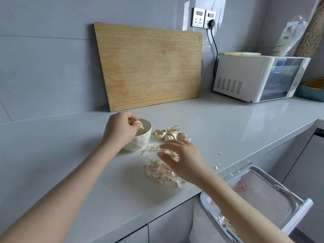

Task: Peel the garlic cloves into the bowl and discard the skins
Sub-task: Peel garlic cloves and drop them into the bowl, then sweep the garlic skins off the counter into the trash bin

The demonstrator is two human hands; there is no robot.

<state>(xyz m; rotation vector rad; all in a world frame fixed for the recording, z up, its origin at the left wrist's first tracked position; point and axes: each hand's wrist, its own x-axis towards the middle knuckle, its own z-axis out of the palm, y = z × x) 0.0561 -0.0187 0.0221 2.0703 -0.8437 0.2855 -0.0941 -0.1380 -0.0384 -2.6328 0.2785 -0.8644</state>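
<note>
Lined white bin [266,190], 5 o'clock: my spread right hand [180,155] may scatter papery tan skins [157,172]; left hand [121,128] pinches pale clove [138,123] over cream bowl [140,142].

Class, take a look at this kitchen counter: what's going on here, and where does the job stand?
A person is peeling garlic. The left hand holds a peeled clove in its fingers over the bowl. The right hand, blurred, is above loose skins on the countertop; whether it grips any is unclear. Several unpeeled cloves lie right of the bowl, a pile of skins sits nearer, and a few skins are in the bin.
</note>
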